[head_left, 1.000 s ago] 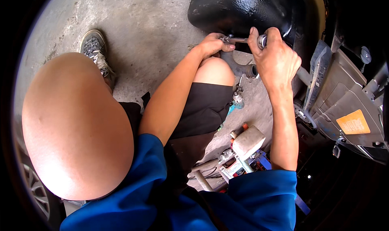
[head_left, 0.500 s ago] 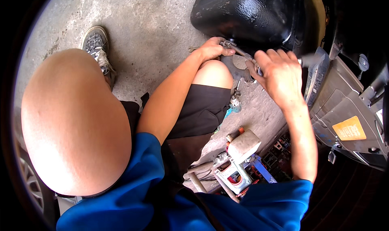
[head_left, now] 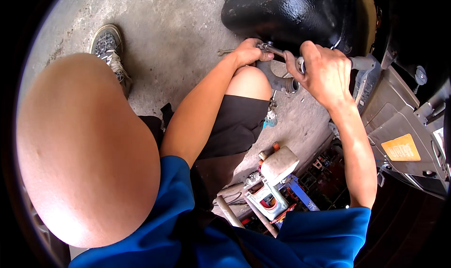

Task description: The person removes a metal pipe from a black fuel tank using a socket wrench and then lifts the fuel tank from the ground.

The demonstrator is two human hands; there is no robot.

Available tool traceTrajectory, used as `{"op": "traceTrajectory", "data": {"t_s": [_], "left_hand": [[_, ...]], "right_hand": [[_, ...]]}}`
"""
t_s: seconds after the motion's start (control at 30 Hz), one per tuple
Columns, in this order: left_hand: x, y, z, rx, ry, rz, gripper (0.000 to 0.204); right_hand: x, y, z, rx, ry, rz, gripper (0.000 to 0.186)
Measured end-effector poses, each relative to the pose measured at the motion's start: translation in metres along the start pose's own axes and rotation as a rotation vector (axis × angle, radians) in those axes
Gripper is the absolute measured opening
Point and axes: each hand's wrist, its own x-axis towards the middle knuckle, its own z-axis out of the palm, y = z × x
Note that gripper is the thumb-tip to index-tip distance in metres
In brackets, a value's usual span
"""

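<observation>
My left hand [head_left: 248,53] is closed around the socket end of a metal socket wrench [head_left: 273,49], right below a large black tank-like part [head_left: 291,12]. Farther along the shaft, my right hand [head_left: 326,70] wraps its fingers around the tool; its palm side is hidden. A grey end piece [head_left: 362,62] shows beyond that hand. The jaw of an open-ended spanner [head_left: 224,52] sticks out left of my left hand; whether I hold it or it lies on the floor I cannot tell. Beneath the shaft is a curved grey pipe [head_left: 280,83] with a ribbed end.
A teal power tool [head_left: 271,117] lies beside my right knee. Nearer stand a whitish container [head_left: 280,164] and a blue-barred metal frame [head_left: 304,195]. On the right is a grey vehicle panel [head_left: 397,122] with an orange sticker. Concrete floor [head_left: 159,23] spreads to the left.
My right hand has shifted slightly right, and the blurred tool end beyond it now shows sharply. More of the curved pipe is visible. My left hand stays at the socket end.
</observation>
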Motion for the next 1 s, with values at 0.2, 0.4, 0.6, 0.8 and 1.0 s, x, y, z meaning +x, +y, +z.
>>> {"op": "traceTrajectory", "data": {"t_s": [0.2,0.4,0.6,0.8,1.0], "left_hand": [[0.005,0.004,-0.007,0.081,0.011,0.024,0.045],[-0.005,0.011,-0.002,0.038,0.008,-0.004,0.044],[0.004,0.001,-0.003,0.043,-0.059,0.042,0.049],[0.006,0.005,-0.007,0.022,-0.041,0.014,0.045],[0.006,0.000,0.000,0.041,0.054,0.002,0.046]], "right_hand": [[0.009,-0.024,-0.007,0.066,-0.073,0.549,0.045],[0.001,-0.036,-0.006,0.066,-0.034,0.652,0.043],[-0.010,0.000,-0.023,0.031,-0.206,0.066,0.026],[0.013,0.022,-0.019,-0.207,-0.031,-0.669,0.018],[0.012,0.017,0.000,-0.029,0.075,-0.502,0.035]]}}
